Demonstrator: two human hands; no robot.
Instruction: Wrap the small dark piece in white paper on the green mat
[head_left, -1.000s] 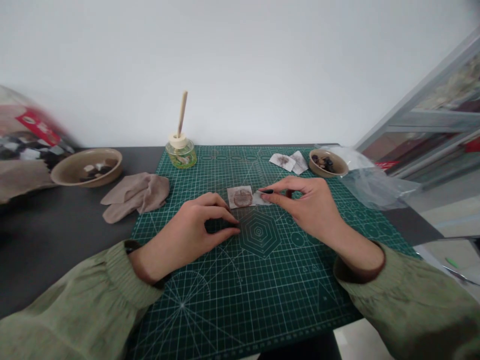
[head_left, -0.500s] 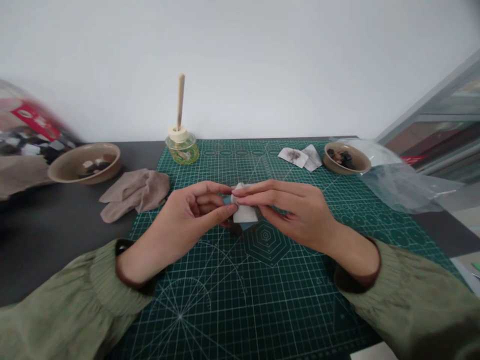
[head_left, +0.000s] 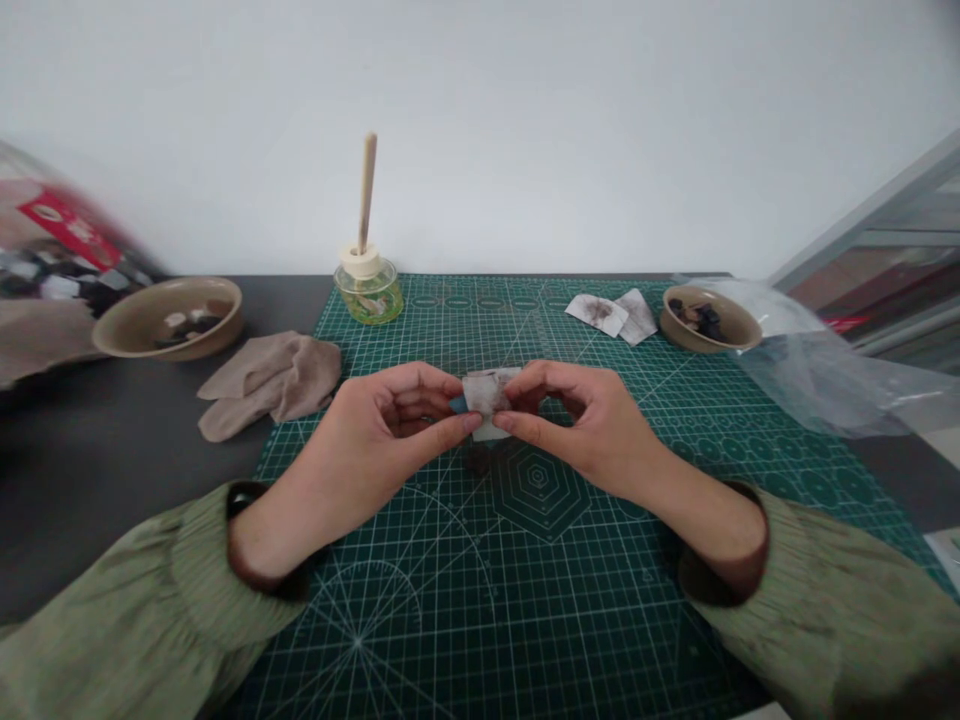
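A small white paper piece (head_left: 486, 393), smudged with grey and brown, is held over the middle of the cutting mat. Its left side is pinched between the thumb and fingers of my left hand (head_left: 394, 418). My right hand (head_left: 581, 418) grips the right side, thumb in front and index finger at the upper edge. A bit of blue (head_left: 457, 404) peeks out beside my left fingertips; what it belongs to is hidden. Just below lies a dark patch (head_left: 478, 461) on the green mat (head_left: 435, 640), too blurred to name.
A brown bowl (head_left: 112, 330) of small pieces and a beige cloth (head_left: 289, 375) lie left. Behind stands a glass bottle (head_left: 369, 295) with a wooden stick. Two smudged white papers (head_left: 598, 314), another bowl (head_left: 739, 335) and a clear plastic bag (head_left: 814, 385) are at right.
The fingers of my right hand, which lay flat over the paper, have curled into a pinch on its right side. The paper now shows its smudged face. My view has shifted slightly.
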